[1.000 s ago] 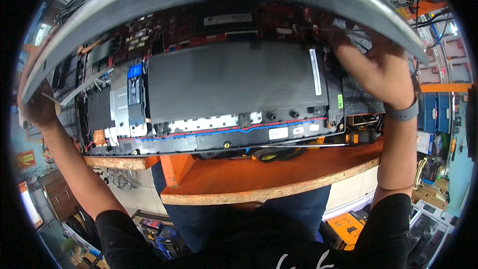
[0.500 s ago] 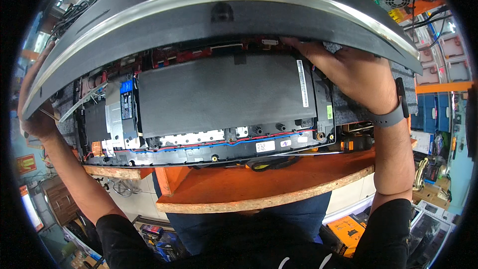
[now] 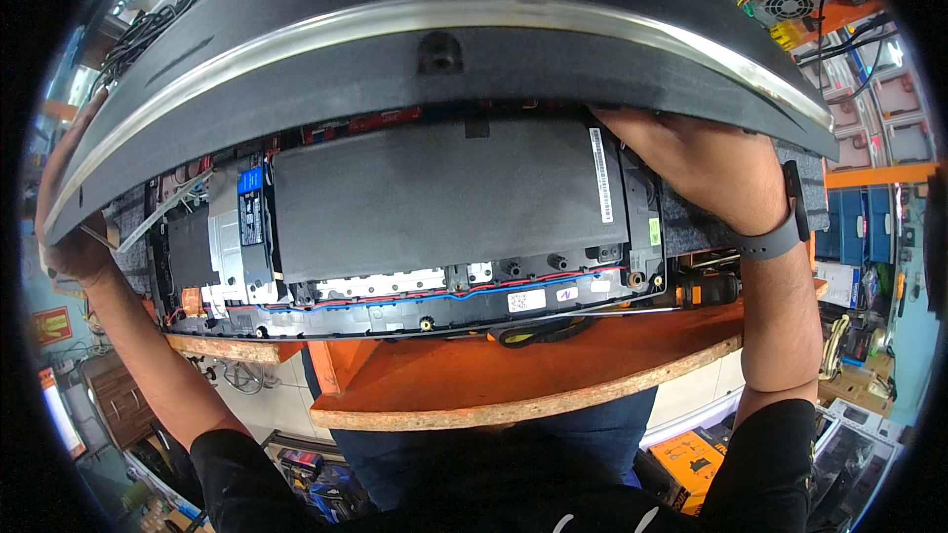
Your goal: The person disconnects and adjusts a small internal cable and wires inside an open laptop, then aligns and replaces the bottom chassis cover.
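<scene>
A wide dark panel point(image 3: 449, 69) with a silver strip is tilted over an opened laptop body point(image 3: 641, 257). Inside the body lie a large flat black battery point(image 3: 434, 192), a blue-labelled component point(image 3: 253, 205), red and blue wires and a partly covered red circuit board. My left hand point(image 3: 74, 227) grips the panel's left end, its fingers wrapped round the edge. My right hand point(image 3: 706, 163), with a band on the wrist, reaches under the panel's right part; its fingertips are hidden beneath it.
The laptop is on an orange wooden bench point(image 3: 523, 375), with a yellow-black tool point(image 3: 706, 288) behind its front edge. Cables point(image 3: 138, 39), a small fan point(image 3: 790, 2) and blue drawers point(image 3: 849, 227) surround the work. Boxes point(image 3: 686, 459) lie on the floor below.
The panel has come down toward me, hiding more of the red board and showing more silver strip. My right hand has shifted lower, and its fingertips are now further out of sight.
</scene>
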The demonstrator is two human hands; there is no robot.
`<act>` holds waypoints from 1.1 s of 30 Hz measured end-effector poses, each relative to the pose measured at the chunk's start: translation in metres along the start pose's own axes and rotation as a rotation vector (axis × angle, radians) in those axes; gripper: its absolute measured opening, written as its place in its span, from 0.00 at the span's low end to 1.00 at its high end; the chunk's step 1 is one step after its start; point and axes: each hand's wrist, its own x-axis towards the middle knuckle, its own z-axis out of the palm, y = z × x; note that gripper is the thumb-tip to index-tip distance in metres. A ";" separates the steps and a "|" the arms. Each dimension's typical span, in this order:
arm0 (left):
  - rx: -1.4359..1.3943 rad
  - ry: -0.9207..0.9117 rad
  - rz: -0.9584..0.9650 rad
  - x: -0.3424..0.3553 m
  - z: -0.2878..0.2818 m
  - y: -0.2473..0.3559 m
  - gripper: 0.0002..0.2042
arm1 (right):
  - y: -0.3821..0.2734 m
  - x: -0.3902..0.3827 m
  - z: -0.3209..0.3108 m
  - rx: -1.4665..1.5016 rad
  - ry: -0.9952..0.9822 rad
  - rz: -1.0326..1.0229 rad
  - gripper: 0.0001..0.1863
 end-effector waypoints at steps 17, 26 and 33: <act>-0.084 -0.052 0.006 -0.002 -0.005 -0.005 0.44 | 0.002 -0.002 -0.003 0.019 -0.010 -0.064 0.09; -0.091 -0.025 -0.033 -0.004 -0.002 -0.003 0.48 | -0.007 -0.003 -0.007 0.211 -0.044 0.109 0.12; -0.056 -0.045 -0.012 -0.005 -0.005 -0.006 0.49 | -0.012 -0.002 -0.010 0.217 -0.068 0.135 0.13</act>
